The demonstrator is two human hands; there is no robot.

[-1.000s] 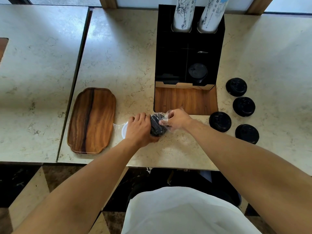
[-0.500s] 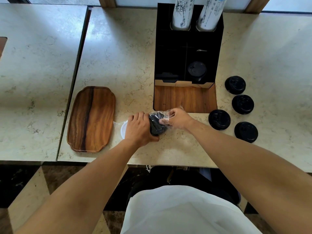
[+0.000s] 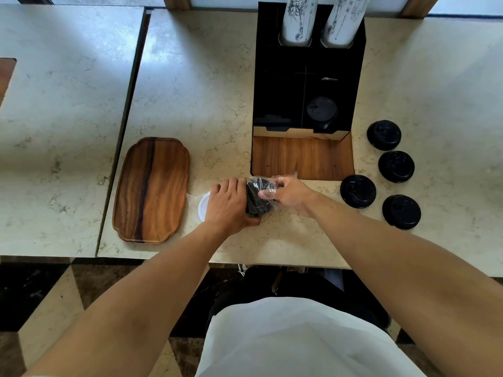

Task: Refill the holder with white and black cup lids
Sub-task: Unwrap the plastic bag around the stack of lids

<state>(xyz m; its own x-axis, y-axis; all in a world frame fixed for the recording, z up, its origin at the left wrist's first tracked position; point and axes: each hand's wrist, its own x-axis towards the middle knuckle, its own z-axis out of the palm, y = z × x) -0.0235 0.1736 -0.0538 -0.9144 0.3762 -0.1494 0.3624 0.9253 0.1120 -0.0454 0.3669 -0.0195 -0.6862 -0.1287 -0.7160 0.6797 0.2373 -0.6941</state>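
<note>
A plastic sleeve of lids lies on its side in front of the black holder. My left hand grips the sleeve around its middle. Black lids show between my hands, and a white lid pokes out at the sleeve's left end. My right hand pinches the clear plastic wrap at the right end. In the holder's right compartment sits a stack of black lids. Several loose black lids lie on the table to the right of the holder.
A wooden tray lies left of my hands. Two tall stacks of paper cups stand in the holder's back slots. The holder has a wooden base. The table's front edge runs just below my forearms.
My right hand's fingers have worked slightly along the plastic at the sleeve's right end. The sleeve and my left hand stay in place.
</note>
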